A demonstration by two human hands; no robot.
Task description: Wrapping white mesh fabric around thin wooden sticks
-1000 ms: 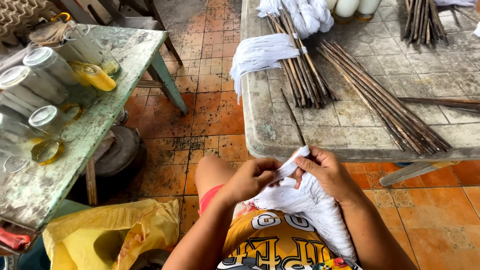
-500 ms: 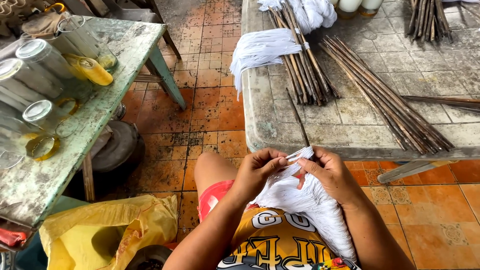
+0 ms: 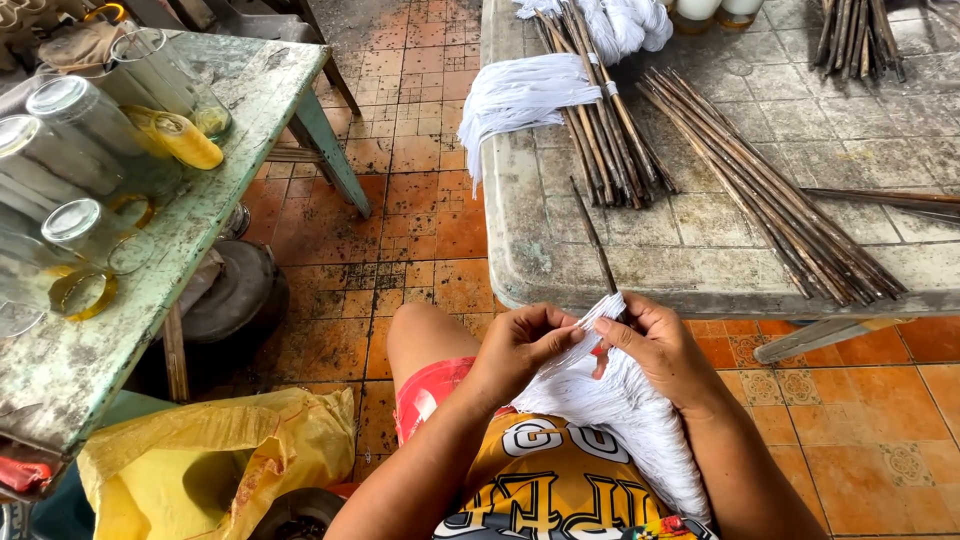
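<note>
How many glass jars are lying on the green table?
4 show clearly, all on their sides: one at the far end, one beside it, one at the left edge, one nearer. More may be hidden.

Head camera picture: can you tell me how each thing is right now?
left hand: pinching the white threads
right hand: gripping the thin stick
white threads: bunched, draped over lap
thin stick: slanted, resting on table edge
glass jars: lying sideways
yellow bag: crumpled, open

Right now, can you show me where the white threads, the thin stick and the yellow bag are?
white threads point(image 3: 620, 410), head view, middle of the bundle on the lap.
thin stick point(image 3: 593, 235), head view, its shaft over the table.
yellow bag point(image 3: 290, 440), head view, its crumpled top.
</note>
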